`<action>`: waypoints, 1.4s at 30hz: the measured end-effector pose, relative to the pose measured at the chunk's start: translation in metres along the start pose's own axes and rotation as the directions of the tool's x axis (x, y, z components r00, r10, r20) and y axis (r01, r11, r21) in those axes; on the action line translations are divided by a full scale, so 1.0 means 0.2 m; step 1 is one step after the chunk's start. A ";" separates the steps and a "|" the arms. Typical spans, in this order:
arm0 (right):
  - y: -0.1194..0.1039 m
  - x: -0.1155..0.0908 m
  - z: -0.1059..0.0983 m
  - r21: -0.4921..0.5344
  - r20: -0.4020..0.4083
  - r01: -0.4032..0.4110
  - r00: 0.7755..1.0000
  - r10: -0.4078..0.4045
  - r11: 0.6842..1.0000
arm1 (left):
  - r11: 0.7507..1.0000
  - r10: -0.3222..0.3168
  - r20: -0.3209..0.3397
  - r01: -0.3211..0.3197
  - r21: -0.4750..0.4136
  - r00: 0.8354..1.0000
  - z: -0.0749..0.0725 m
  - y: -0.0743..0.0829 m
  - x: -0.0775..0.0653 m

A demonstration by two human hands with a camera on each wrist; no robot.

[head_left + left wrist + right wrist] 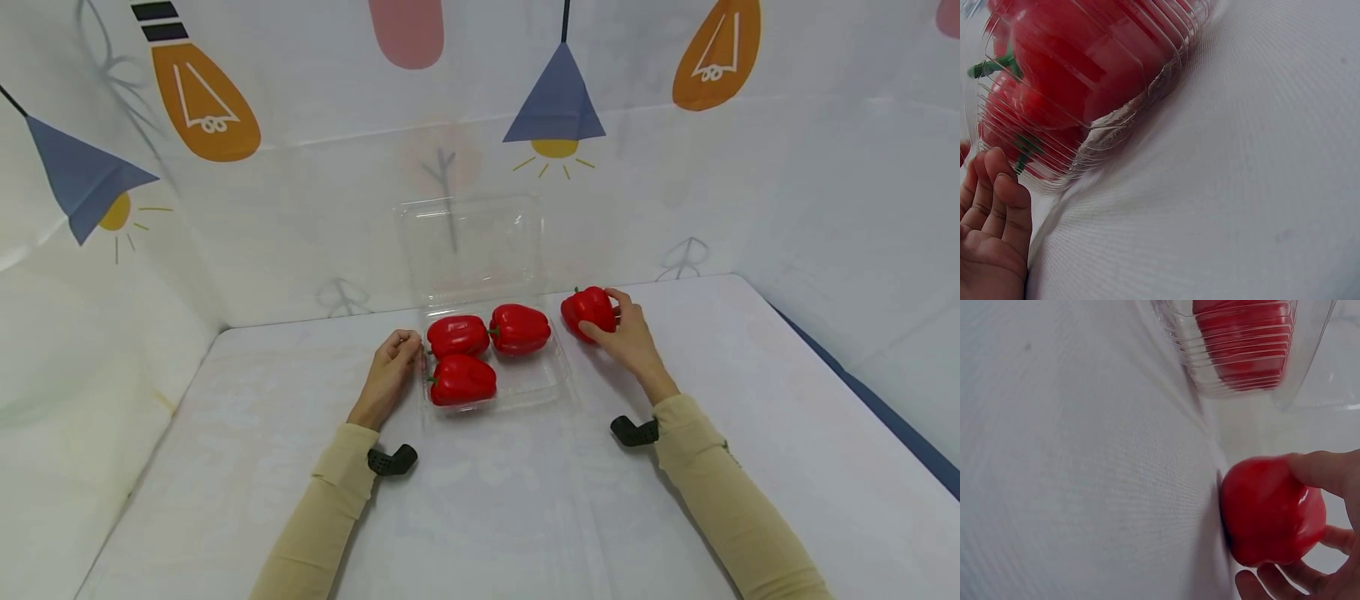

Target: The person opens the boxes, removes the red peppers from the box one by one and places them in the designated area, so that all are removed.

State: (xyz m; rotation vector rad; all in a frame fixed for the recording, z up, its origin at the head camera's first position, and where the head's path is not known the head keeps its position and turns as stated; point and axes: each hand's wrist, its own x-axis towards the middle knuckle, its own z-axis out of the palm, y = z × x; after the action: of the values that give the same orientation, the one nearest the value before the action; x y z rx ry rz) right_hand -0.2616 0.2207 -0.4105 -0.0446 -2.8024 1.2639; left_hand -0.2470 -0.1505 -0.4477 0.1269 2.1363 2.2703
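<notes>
A clear plastic clamshell container (528, 392) lies with its lid (472, 250) raised at the back. Inside it are three red bell peppers: one at back left (457, 336), one at back right (520, 329) and one at front left (462, 381). My left hand (388, 375) holds the container's left rim, its bent fingers (1013, 197) right at the ribbed wall. Right of the container, my right hand (626, 337) grips another red bell pepper (587, 312) between thumb and fingers. That pepper (1269, 512) sits low at the white tabletop in the right wrist view.
The container stands near the back of the white table (495, 508), close to a white sheet (315, 208) printed with lamps and bulbs. Each sleeve cuff has a black wrist camera (393, 460) on it. The container's front right part shows bare plastic.
</notes>
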 end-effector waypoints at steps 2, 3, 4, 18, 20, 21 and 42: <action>0.00 0.00 0.00 -0.009 -0.003 0.001 1.000 -0.001 1.000 | 1.000 -0.005 0.001 0.005 -0.011 1.000 0.00 0.00 0.00; 0.00 0.00 0.00 -0.014 -0.002 0.001 1.000 -0.001 1.000 | 1.000 -0.009 0.001 0.009 -0.017 1.000 0.00 0.00 0.00; 0.00 0.00 0.00 -0.018 -0.002 0.001 1.000 -0.001 1.000 | 1.000 -0.014 0.003 0.014 -0.021 1.000 0.00 0.00 0.00; 0.00 -0.01 0.02 -0.107 -0.017 0.023 1.000 -0.025 0.994 | 0.998 -0.055 0.010 0.055 -0.023 0.998 0.03 0.12 -0.06; 0.00 -0.01 0.02 -0.112 -0.010 0.025 1.000 -0.026 0.993 | 0.998 -0.058 0.007 0.058 -0.024 0.998 0.03 0.12 -0.06; 0.00 -0.01 0.02 -0.115 -0.005 0.025 1.000 -0.026 0.993 | 0.998 -0.059 0.007 0.059 -0.024 0.998 0.03 0.12 -0.06; 0.00 -0.02 0.01 -0.161 0.027 0.037 0.999 -0.033 0.986 | 1.000 -0.008 0.001 0.008 0.006 1.000 0.00 0.00 -0.01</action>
State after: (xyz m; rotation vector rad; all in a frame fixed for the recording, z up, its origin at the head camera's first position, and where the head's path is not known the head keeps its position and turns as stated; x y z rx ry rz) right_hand -0.2586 0.2185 -0.4123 0.0111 -2.9064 1.0339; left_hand -0.2455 -0.1506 -0.4469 0.1193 2.1397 2.2595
